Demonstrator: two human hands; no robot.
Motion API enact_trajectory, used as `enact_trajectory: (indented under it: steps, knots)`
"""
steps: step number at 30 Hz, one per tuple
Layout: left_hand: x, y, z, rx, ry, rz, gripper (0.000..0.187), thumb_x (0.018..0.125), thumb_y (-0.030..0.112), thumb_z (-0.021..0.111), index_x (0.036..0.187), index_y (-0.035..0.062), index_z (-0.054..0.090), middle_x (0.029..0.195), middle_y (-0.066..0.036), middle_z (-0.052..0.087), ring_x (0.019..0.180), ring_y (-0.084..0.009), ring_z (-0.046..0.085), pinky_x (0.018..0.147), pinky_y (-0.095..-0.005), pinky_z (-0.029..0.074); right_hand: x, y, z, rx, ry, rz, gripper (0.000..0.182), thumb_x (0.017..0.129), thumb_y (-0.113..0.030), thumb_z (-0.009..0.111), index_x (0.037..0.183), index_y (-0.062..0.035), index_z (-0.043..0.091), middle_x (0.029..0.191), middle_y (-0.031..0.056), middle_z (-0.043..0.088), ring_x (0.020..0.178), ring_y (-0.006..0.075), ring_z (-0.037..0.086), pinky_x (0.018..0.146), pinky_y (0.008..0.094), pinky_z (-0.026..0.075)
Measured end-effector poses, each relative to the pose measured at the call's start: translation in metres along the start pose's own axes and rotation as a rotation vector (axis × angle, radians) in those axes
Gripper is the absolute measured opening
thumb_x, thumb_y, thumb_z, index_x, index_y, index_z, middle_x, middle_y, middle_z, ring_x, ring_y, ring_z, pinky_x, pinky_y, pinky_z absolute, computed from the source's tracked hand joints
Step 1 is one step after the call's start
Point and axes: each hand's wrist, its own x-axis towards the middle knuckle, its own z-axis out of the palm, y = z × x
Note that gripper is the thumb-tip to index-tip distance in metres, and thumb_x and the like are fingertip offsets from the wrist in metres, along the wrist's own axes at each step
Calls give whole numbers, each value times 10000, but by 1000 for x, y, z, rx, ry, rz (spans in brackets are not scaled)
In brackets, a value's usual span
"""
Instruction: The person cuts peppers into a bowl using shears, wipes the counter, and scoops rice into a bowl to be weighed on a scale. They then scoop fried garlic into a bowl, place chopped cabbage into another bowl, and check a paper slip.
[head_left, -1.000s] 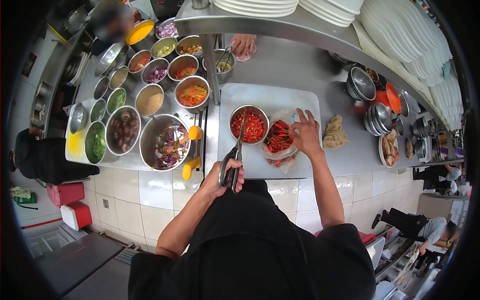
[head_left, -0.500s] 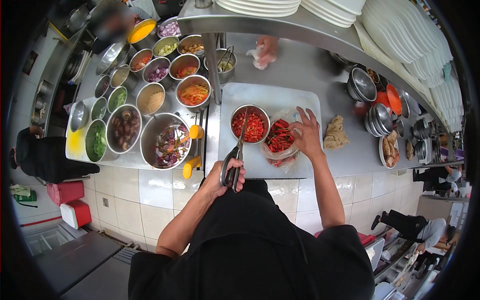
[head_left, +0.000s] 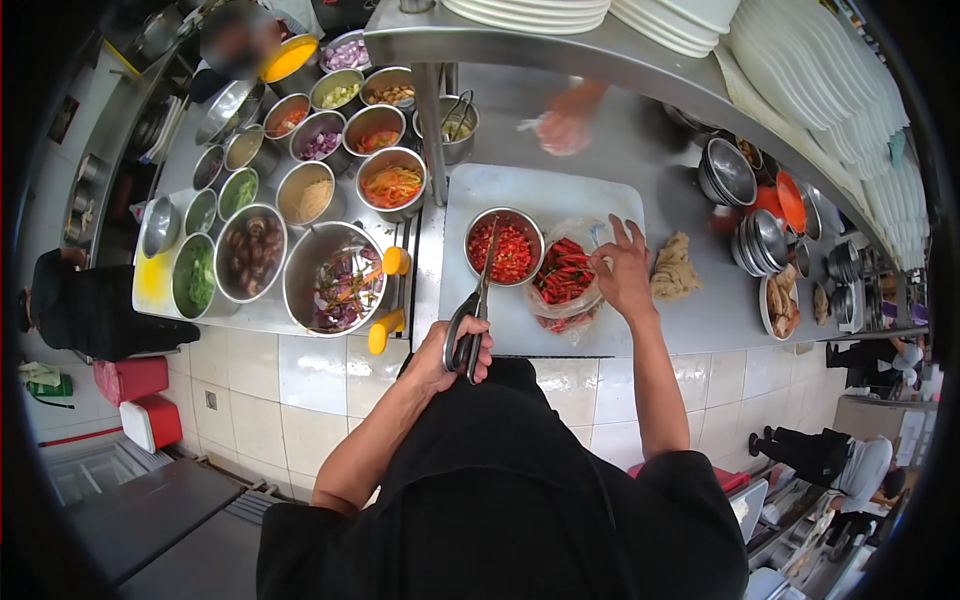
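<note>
My left hand (head_left: pixel 452 358) grips a pair of scissors (head_left: pixel 465 322) by the handles. The blades reach over a metal bowl (head_left: pixel 541 246) of chopped red chilies (head_left: pixel 509 252). Just right of that bowl, a clear plastic bag (head_left: pixel 588 316) stands open with whole red chilies (head_left: pixel 566 275) in it. My right hand (head_left: pixel 625 268) is at the bag's right edge, thumb and forefinger pinched together and the other fingers raised. Whatever lies in that pinch, if anything, is too small to make out. Bowl and bag both rest on a white cutting board (head_left: pixel 480 185).
Metal pots of cut vegetables, including a pot with yellow handle grips (head_left: pixel 330 230), crowd the left. A crumpled cloth (head_left: pixel 676 266) lies right of the board, before stacked metal bowls (head_left: pixel 727 170). A shelf (head_left: pixel 560 45) with plates overhangs. Another person's hand (head_left: pixel 568 120) wipes the far counter.
My right hand has shifted slightly right, away from the chilies toward the bag's edge. The other person's hand has moved right and nearer. My left hand and the scissors stay nearly still.
</note>
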Motion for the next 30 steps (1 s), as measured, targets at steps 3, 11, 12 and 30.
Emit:
enact_trajectory:
  steps: [3, 11, 12, 30]
  knots:
    - [0, 1, 1, -4, -4, -8, 300, 805, 306, 579, 781, 7, 584, 601, -114, 589, 449, -241, 560, 428, -345, 466, -4, -5, -12, 49, 73, 28, 40, 754, -94, 649, 783, -72, 668, 1423, 125, 393, 1330, 373, 277, 1039, 539, 258]
    - [-1, 2, 3, -6, -125, -83, 412, 828, 357, 503, 849, -38, 617, 701, -159, 633, 579, -282, 627, 583, -388, 534, 4, -58, -5, 370, 223, -42, 60, 774, -82, 652, 823, -49, 657, 1409, 156, 407, 1298, 397, 327, 1038, 514, 275]
    - [2, 1, 0, 20, -177, -106, 479, 835, 390, 452, 895, -53, 624, 772, -178, 650, 667, -298, 648, 667, -400, 538, 4, -64, 1, 330, 211, -52, 60, 773, -82, 652, 823, -51, 657, 1409, 160, 406, 1297, 400, 327, 1038, 508, 277]
    - [2, 5, 0, 14, -114, -67, 421, 800, 386, 551, 846, -30, 601, 701, -146, 620, 576, -267, 622, 577, -392, 531, 10, -78, 24, 203, 146, -122, 41, 748, -54, 621, 784, -47, 640, 1436, 116, 378, 1304, 384, 311, 1052, 509, 240]
